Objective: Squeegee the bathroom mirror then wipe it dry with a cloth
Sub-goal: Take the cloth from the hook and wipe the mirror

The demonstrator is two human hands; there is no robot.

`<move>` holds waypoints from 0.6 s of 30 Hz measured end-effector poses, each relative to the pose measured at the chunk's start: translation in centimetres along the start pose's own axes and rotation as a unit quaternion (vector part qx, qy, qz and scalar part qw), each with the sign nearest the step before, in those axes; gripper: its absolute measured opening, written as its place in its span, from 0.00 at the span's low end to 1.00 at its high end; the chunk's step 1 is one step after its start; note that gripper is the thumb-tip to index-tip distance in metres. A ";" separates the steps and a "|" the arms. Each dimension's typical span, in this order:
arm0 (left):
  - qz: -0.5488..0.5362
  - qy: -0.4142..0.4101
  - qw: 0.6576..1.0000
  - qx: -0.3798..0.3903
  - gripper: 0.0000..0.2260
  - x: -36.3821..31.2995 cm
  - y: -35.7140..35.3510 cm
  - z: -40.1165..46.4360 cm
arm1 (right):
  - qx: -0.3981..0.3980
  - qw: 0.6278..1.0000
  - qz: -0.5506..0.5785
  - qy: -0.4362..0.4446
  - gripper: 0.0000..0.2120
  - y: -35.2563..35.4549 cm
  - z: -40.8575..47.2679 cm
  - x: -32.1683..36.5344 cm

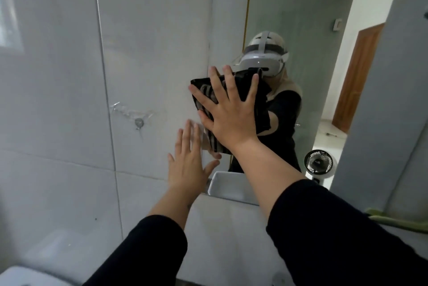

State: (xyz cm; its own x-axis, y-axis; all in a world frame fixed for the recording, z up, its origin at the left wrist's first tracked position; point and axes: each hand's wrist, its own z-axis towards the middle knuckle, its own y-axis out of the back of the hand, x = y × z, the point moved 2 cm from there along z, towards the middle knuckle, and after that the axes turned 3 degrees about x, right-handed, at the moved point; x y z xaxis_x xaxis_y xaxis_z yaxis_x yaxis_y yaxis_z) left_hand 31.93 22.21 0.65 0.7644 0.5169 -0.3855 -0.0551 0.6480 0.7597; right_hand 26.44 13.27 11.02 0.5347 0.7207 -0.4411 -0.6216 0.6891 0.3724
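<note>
While your right hand (pixel 228 114) presses the cloth (pixel 259 100) flat against the mirror (pixel 312 65) near its left edge, fingers spread wide, the cloth shows black with pale stripes, bunched and folded. Your left hand (pixel 188 165) lies open, fingers apart, beside the mirror's lower left corner, seemingly touching the tiled wall (pixel 69 100).
</note>
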 end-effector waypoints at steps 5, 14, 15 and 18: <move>-0.026 0.003 0.999 0.021 0.45 -1.3 -0.1 -1.3 | 0.044 0.999 -0.003 0.007 0.29 0.2 -2.9 -1.5; -0.036 0.023 0.998 0.052 0.49 -2.9 -0.6 -1.6 | 0.071 0.995 0.000 -0.064 0.29 0.4 -9.2 -7.1; -0.032 0.028 0.998 0.052 0.50 -3.0 -0.6 -1.5 | 0.075 0.994 -0.001 -0.077 0.29 0.4 -9.8 -7.9; -0.016 0.037 0.998 0.041 0.51 -3.1 -1.1 -1.5 | 0.081 0.989 -0.001 -0.120 0.28 0.5 -11.8 -10.0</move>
State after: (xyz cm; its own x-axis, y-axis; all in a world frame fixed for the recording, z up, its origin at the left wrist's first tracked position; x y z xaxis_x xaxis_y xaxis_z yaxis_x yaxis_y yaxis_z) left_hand 28.66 20.69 0.22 0.7145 0.5385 -0.4467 0.0248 0.6186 0.7853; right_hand 14.00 5.49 5.98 0.6692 0.7025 -0.2422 -0.5308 0.6800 0.5058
